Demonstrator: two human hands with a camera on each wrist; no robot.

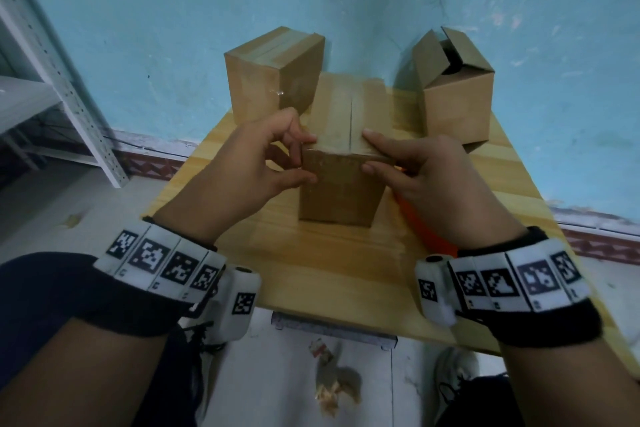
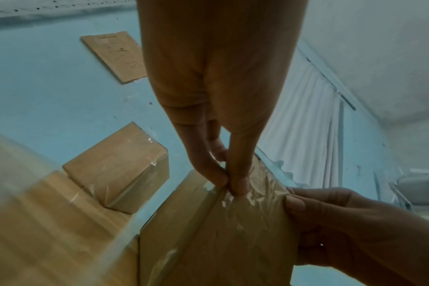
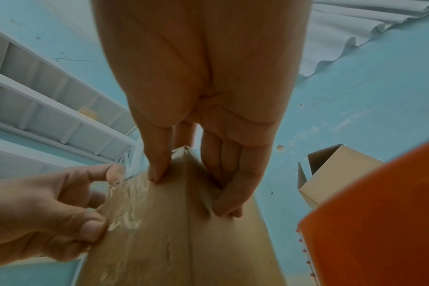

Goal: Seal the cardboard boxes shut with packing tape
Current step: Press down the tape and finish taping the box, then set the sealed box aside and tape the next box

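Upright brown box [image 1: 337, 184], flaps closed, clear tape [image 2: 247, 195] over its near edge.

Three plain brown cardboard boxes [image 1: 341, 163] stand on a pale yellow wooden worktop [image 1: 332, 263] with light grain stripes. Glossy clear packing tape [image 2: 255, 191] shines on the nearest box. An orange tape dispenser [image 1: 426, 229] lies alongside. White wristbands [image 1: 162, 262] carry black-and-white square codes. The turquoise wall [image 1: 156, 28] shows white scuffs.
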